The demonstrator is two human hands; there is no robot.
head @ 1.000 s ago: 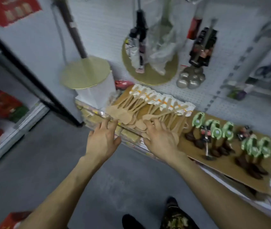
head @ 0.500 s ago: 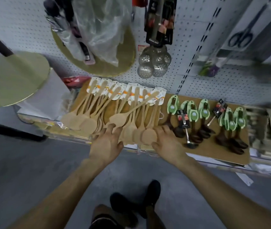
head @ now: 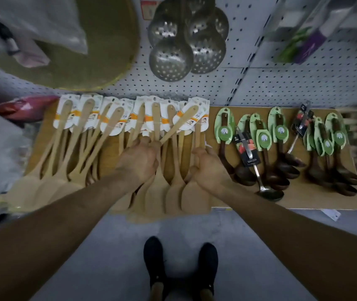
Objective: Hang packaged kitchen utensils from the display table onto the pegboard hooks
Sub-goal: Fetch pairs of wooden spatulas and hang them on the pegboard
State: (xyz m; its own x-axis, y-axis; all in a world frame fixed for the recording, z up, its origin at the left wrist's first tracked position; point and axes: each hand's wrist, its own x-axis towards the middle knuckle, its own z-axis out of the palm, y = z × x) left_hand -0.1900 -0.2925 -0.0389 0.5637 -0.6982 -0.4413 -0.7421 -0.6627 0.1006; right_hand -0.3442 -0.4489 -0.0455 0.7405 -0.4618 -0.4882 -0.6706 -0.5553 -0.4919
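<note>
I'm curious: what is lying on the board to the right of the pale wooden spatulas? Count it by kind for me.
Dark ladles on green cards: 7, as far as the overlap lets me count
Steel utensils on black cards: 2
Total: 9

Pale tan wooden spatulas [head: 174, 192] at nine o'clock wear white cards [head: 110, 123] banded orange; dark brown ladles [head: 281, 170] at three o'clock wear green cards [head: 224, 129]. White pegboard [head: 281, 88] dotted with holes, silver perforated skimmers [head: 171, 59] at twelve, black shoes [head: 154, 257] at six
</note>
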